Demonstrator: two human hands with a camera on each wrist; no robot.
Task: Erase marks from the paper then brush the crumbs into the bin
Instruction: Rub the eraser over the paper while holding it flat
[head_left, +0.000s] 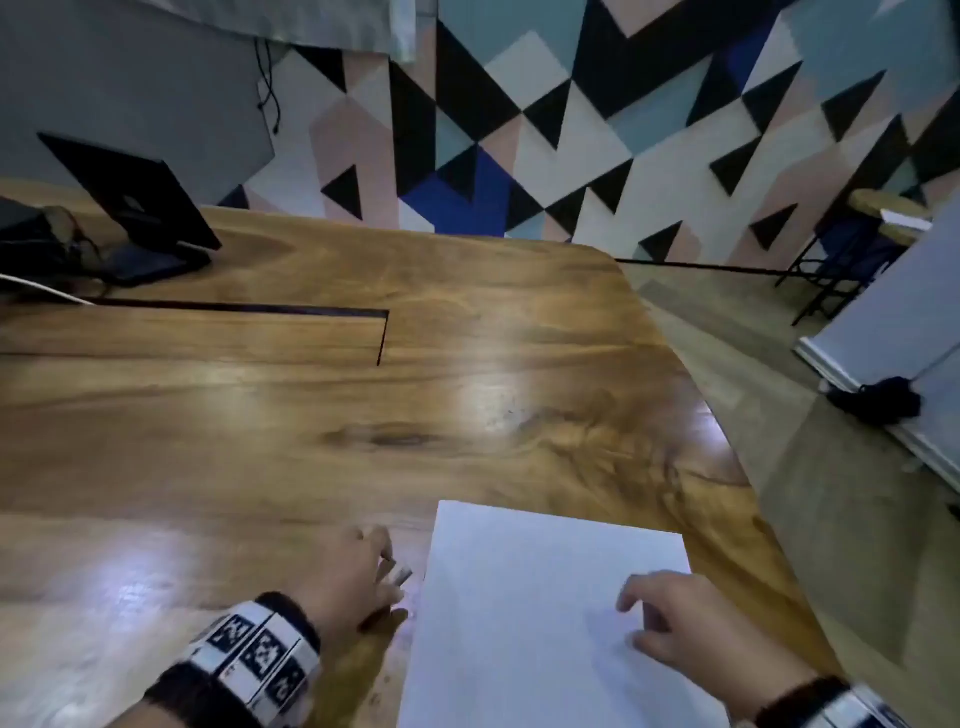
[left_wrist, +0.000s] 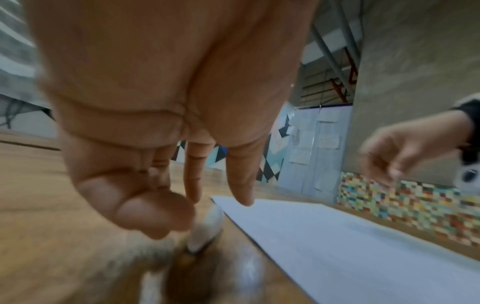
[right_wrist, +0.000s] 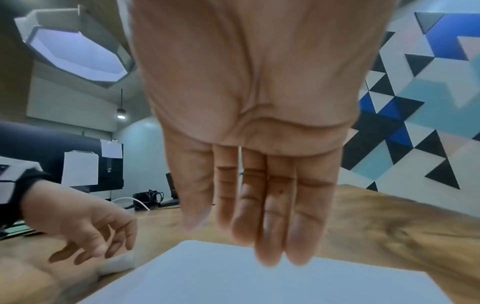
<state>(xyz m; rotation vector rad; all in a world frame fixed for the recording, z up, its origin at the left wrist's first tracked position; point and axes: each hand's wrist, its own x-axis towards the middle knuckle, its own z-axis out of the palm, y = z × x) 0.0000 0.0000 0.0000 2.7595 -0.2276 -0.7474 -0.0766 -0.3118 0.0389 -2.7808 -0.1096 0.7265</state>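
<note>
A white sheet of paper (head_left: 545, 597) lies at the near right of the wooden table (head_left: 311, 415), with faint grey smudges under my right hand (head_left: 665, 618). That hand hovers over the paper (right_wrist: 259, 288) with straight fingers (right_wrist: 270, 226) and holds nothing. A small white eraser (head_left: 401, 574) lies on the wood just left of the paper's edge. My left hand (head_left: 358, 571) is right above the eraser (left_wrist: 207, 226); its fingers (left_wrist: 193, 185) hang loose and do not grip it. In the right wrist view the eraser (right_wrist: 116, 265) sits below the left hand (right_wrist: 85, 226). No bin is in view.
A dark screen on a stand (head_left: 140, 208) with cables sits at the far left of the table. A long slot (head_left: 234, 309) cuts across the tabletop. The table's right edge curves close to the paper, and a white board (head_left: 909, 322) leans on the floor beyond.
</note>
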